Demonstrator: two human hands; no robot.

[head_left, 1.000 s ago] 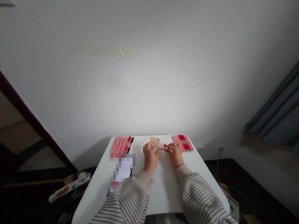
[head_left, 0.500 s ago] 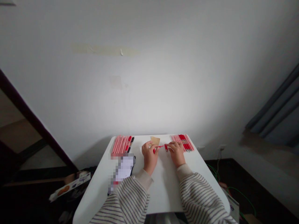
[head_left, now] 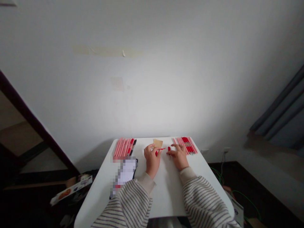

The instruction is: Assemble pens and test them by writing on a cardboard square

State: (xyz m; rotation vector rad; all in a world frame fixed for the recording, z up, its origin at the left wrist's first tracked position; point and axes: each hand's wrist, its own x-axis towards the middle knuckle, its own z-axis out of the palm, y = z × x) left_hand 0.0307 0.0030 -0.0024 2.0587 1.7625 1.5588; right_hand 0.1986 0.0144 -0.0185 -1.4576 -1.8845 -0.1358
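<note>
In the head view my left hand is closed around a red pen, and its thin red tip points to the right. Most of that pen is hidden by my fingers. Across a small gap, my right hand has a short red pen cap at its fingertips. My right index finger is lifted off the cap, while the thumb and another finger stay at its lower end. Both hands are over the middle of the white table.
Pink pens, with a red pen and black ones, lie at the back left. More pink and red pens lie back right. A tan paper square sits near the wall. A phone lies beside my left forearm.
My right index finger has lifted and spread from the cap, so more of the red shows. My left hand with the pen has hardly moved.
</note>
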